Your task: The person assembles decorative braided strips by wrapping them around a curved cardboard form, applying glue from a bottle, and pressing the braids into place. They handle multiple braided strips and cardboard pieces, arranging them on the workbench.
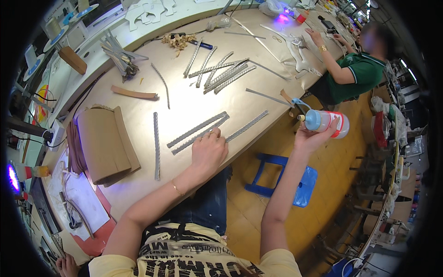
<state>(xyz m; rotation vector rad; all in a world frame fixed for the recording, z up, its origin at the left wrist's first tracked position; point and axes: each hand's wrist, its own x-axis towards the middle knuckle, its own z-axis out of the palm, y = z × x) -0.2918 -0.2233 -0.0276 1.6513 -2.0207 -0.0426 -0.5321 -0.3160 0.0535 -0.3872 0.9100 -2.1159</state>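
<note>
My right hand is wrapped round a plastic bottle with a light blue cap, a narrow spout and a red-and-white band. It holds the bottle tilted on its side beyond the table edge, spout toward the table. My left hand rests at the near table edge, fingers bent and close together on grey braided strips. Two of these strips lie side by side just beyond the fingers. Another braided strip runs from the fingers to the right. One more strip lies apart on the left.
Several braided strips are piled farther back. A brown rolled sheet stands at the left, near a bundle of thin strips. A blue stool is on the floor. A person in green works at the far right.
</note>
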